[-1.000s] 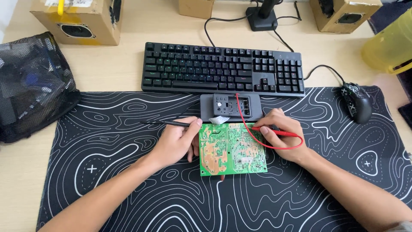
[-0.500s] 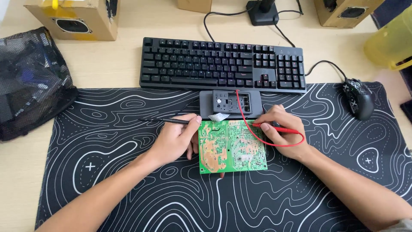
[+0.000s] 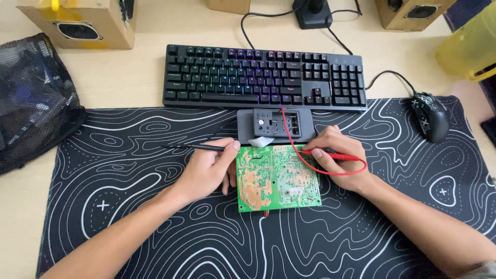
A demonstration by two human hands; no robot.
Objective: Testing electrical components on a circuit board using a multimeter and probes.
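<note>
A green circuit board [image 3: 276,178] lies solder side up on the black patterned desk mat [image 3: 129,170]. My left hand [image 3: 209,168] rests at the board's left edge and holds a black test probe [image 3: 188,148] that sticks out to the left. My right hand [image 3: 338,157] sits at the board's right edge, pinching a red test probe [image 3: 330,154] whose tip points at the board. The probe's red lead [image 3: 292,137] loops up to a grey meter [image 3: 275,124] lying just behind the board.
A black backlit keyboard [image 3: 266,77] lies beyond the mat, a black mouse [image 3: 430,116] at the right. A black mesh bag [image 3: 33,103] sits at the left. Cardboard boxes [image 3: 82,20] and a yellow object [image 3: 470,46] line the back of the desk.
The view has shifted slightly. Both hands and probes stay in nearly the same place at the board.
</note>
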